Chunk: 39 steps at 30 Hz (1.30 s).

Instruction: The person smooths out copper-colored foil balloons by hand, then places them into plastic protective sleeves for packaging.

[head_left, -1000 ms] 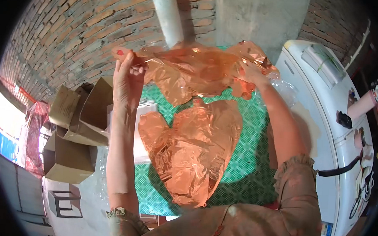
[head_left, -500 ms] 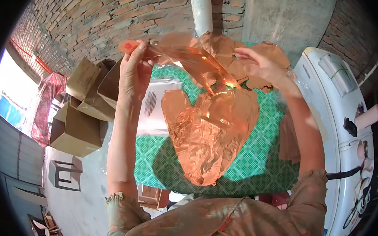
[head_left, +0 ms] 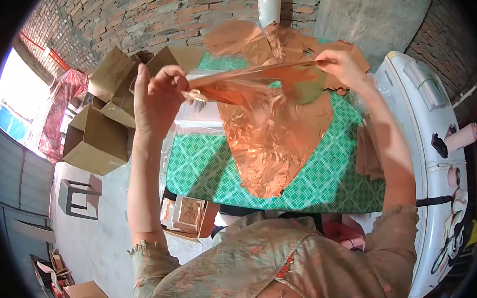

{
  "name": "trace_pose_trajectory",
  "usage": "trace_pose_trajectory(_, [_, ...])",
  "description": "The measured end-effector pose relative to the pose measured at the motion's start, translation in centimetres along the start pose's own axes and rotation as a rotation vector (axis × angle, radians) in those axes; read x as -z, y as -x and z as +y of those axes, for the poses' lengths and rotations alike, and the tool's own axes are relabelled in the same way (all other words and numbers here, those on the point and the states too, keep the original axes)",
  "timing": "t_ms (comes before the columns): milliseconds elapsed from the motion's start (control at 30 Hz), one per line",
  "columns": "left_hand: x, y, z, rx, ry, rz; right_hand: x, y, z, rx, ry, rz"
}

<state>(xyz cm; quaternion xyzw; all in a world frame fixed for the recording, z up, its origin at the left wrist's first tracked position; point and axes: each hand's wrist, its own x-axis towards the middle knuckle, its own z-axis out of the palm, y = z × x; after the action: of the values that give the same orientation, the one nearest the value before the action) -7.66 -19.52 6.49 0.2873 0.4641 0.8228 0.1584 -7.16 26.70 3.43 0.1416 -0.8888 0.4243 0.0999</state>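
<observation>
My left hand (head_left: 163, 94) pinches one end of a flat, shiny copper-coloured foil balloon (head_left: 253, 79). My right hand (head_left: 342, 68) grips its other end, so the foil is stretched between both hands above the table. Beneath it, a crinkled copper foil balloon (head_left: 271, 150) lies uninflated on the green patterned tablecloth (head_left: 199, 174), narrowing toward me. More flat copper foil pieces (head_left: 233, 38) are heaped at the back of the table, partly behind the held one. Motion blurs the middle of the held foil.
Open cardboard boxes (head_left: 96, 141) stand to the left, near a small grey stool (head_left: 79, 199). A white appliance (head_left: 412, 131) with pink rolls (head_left: 464, 136) on it stands to the right. Clear plastic packaging (head_left: 197, 120) lies at the table's left. A brick wall and a white pipe (head_left: 268, 7) are behind.
My right hand has closed on the far end of the foil balloon and drawn it taut. My left hand has come lower. The view has shifted, with the table's near edge now higher.
</observation>
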Motion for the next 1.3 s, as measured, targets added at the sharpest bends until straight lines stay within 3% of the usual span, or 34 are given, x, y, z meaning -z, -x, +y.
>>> trace_pose_trajectory(200, [1.6,4.6,-3.3,0.246,-0.132,0.096,3.9,1.4,-5.0,-0.117,-0.255,-0.031])
trace_pose_trajectory(267, [1.8,5.6,-4.2,0.327,-0.181,0.028,3.9,1.3,-4.9,-0.109,-0.304,-0.054])
trace_pose_trajectory(333, [2.3,6.5,-5.8,0.449,-0.384,0.024,3.0,1.5,-6.2,-0.113,-0.207,-0.043])
trace_pose_trajectory(367, [2.2,7.0,-7.2,0.391,-0.529,0.059,2.6,1.6,-6.7,-0.104,-0.169,-0.042])
trace_pose_trajectory(467, [-0.4,7.5,-7.3,0.701,-0.653,0.03,1.3,1.7,-7.4,-0.019,-0.051,-0.003])
trace_pose_trajectory(500, [-0.1,8.2,-8.4,0.631,-0.755,0.087,1.0,1.7,-7.6,0.021,-0.011,0.017])
trace_pose_trajectory(533, [2.5,8.9,-10.7,0.384,-1.051,-0.089,0.8,1.8,-8.1,0.005,0.04,0.022])
trace_pose_trajectory(700, [0.7,10.7,-10.5,0.446,-0.758,0.048,0.2,2.2,-7.9,0.018,0.314,0.093])
trace_pose_trajectory(833, [-1.3,13.6,-11.3,0.573,-0.889,-0.062,-0.5,3.2,-4.5,0.114,0.332,0.208])
trace_pose_trajectory(933, [-1.0,16.1,-15.1,0.465,-0.641,0.051,-1.2,3.4,-0.7,-0.007,0.434,0.163])
trace_pose_trajectory(967, [-1.5,16.6,-16.0,0.388,-0.574,0.103,-1.7,3.7,-0.1,0.037,0.425,0.18])
trace_pose_trajectory(1100, [-4.4,17.9,-15.9,0.58,-0.508,0.178,-4.1,3.5,3.6,-0.055,0.465,0.091])
trace_pose_trajectory(1133, [-4.5,18.6,-16.9,0.409,-0.607,0.126,-4.4,3.5,4.0,-0.071,0.446,0.072])
trace_pose_trajectory(1300, [-8.1,18.6,-14.0,0.743,-0.295,0.327,-6.5,1.8,5.3,-0.078,0.398,-0.013])
